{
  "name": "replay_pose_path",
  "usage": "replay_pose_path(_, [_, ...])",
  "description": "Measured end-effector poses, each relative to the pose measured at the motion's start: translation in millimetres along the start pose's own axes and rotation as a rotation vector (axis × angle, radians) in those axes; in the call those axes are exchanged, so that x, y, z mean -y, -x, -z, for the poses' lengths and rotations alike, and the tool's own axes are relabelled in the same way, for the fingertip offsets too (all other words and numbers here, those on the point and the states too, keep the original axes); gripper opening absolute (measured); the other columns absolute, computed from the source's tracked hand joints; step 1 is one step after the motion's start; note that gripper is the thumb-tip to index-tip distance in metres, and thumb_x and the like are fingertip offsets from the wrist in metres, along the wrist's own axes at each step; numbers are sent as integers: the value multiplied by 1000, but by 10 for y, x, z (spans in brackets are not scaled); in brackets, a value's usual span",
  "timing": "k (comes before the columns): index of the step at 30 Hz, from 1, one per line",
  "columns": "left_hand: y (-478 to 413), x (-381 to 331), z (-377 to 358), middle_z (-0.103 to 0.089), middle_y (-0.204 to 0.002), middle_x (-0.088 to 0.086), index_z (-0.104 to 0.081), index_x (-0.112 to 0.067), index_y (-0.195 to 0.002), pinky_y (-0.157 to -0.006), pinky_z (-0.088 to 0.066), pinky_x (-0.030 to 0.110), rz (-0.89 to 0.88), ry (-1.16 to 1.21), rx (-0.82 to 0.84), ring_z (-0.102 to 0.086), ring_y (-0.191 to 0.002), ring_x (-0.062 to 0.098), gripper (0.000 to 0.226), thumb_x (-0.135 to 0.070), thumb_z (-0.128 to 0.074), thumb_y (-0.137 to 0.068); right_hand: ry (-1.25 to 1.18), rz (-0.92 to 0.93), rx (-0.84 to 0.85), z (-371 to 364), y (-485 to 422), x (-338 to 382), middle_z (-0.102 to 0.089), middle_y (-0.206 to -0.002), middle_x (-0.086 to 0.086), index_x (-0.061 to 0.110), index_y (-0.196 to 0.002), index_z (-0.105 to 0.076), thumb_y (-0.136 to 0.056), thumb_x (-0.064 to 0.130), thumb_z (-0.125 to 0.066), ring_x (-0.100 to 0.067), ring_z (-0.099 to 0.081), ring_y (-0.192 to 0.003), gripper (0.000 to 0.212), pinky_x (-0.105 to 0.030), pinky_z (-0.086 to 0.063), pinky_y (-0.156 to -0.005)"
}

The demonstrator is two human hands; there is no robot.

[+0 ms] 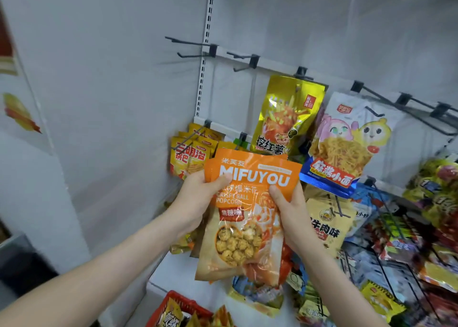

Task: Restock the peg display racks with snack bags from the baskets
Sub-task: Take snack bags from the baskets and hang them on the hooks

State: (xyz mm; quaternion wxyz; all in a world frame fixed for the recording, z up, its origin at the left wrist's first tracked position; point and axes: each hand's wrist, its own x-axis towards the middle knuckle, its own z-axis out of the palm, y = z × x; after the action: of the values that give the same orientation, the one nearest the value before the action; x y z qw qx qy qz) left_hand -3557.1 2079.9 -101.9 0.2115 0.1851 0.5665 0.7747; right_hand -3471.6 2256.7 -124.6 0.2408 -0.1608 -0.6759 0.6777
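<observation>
I hold an orange MIFUYOU popcorn bag (247,217) upright in front of the peg rack, with at least one more like it stacked behind. My left hand (198,198) grips its left edge, thumb across the front. My right hand (290,207) pinches its right edge, thumb on the front. Empty black pegs (188,42) jut out of the top rail above the bags. A red basket (178,307) holding snack bags sits at the bottom edge, below my arms.
On the rack hang a gold sweet-potato snack bag (285,113), a white noodle snack bag (347,141), yellow bags (188,155) at left and a beige beef-flavour bag (327,222). Many more bags crowd the pegs at right (433,215). A plain white wall panel (111,103) lies left.
</observation>
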Motion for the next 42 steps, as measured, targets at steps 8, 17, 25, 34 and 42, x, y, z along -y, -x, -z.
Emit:
replay_pose_path(8, [-209,-103,-437,-73,-106,7,-61,-12,-115,-85,-55,41,53,28,46,-70,-98,24,23,-20,-57,-93,-85,28,-138,369,-321,166,-72,-106,-5,17,-109,-63,-91,19,-63,-26,-69,-96,18,-52,-54,-88])
replay_pose_path(17, [-411,31,-482,-73,-104,8,-63,-11,-112,-87,-54,47,108,-50,-51,-71,-95,26,21,-18,-61,-92,-132,-18,6,500,-446,182,-72,-105,-7,13,-107,-65,-93,10,-58,-26,-70,-96,16,-45,-55,-86])
replay_pose_path(25, [-706,-143,-69,-75,-97,4,-65,-12,-107,-82,-56,41,-29,-112,-172,-71,-92,24,19,-25,-53,-97,-77,49,40,129,-750,379,-73,-101,-7,9,-111,-64,-94,9,-58,-26,-71,-92,18,-42,-58,-80])
replay_pose_path(34, [-1042,-224,566,-74,-100,7,-64,-9,-109,-68,-57,28,45,-52,-97,-72,-90,21,23,-24,-51,-97,-84,36,-10,-499,-1024,200,-74,-96,-9,12,-98,-67,-94,4,-55,-29,-70,-90,15,-43,-58,-78])
replay_pose_path(42, [-1259,-123,1054,-72,-107,13,-62,-4,-114,-75,-58,31,141,102,45,-69,-97,25,38,-26,-57,-83,-166,-44,-14,-838,-1094,-56,-71,-105,-16,5,-109,-64,-93,2,-54,-32,-69,-94,19,-41,-58,-78])
